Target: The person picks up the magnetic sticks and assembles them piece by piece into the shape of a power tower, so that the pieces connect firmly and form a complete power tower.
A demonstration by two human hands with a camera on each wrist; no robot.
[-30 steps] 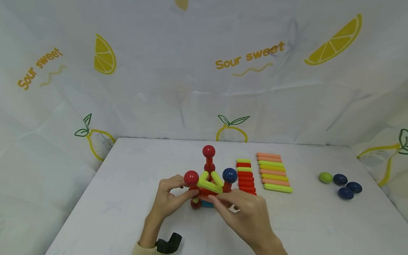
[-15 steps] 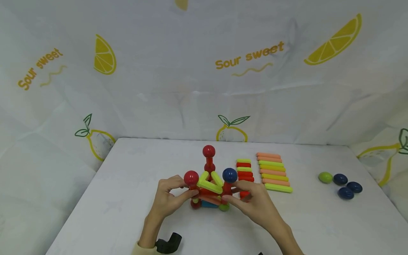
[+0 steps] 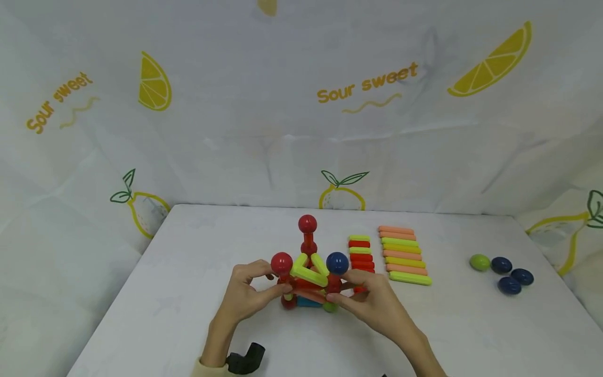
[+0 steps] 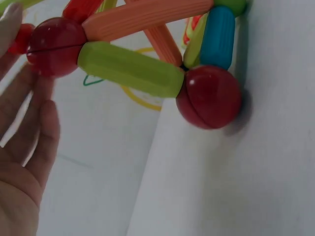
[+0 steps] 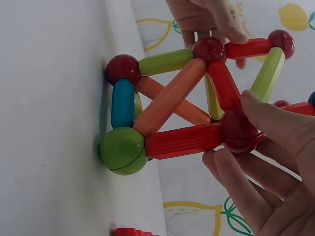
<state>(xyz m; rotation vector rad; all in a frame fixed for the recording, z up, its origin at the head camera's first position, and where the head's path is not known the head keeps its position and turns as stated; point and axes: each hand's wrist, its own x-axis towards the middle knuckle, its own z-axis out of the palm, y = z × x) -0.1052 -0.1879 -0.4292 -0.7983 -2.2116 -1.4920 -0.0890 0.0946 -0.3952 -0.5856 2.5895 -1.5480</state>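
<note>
The stick-and-ball frame (image 3: 308,275) is supported on the table (image 3: 447,330) between two hands. An upright red stick (image 5: 257,47) at its left corner is pinched between thumb and fingers by the left grip (image 3: 248,294); a red ball (image 5: 238,130) at its right corner is likewise pinched by the right grip (image 3: 377,303).

Head view, centre: ball-and-rod structure (image 3: 309,276), balls mostly red, one blue upper right, one green lower right; rods red, lime, salmon, blue. Right of centre: short rods (image 3: 361,257) red and lime; long rods (image 3: 402,253) striping salmon, lime, yellow. Far right: loose balls (image 3: 509,286), one green, three navy. Surface (image 3: 188,251) white. Backdrop (image 3: 235,104) white, yellow lemon prints, green leaves, orange lettering.
</note>
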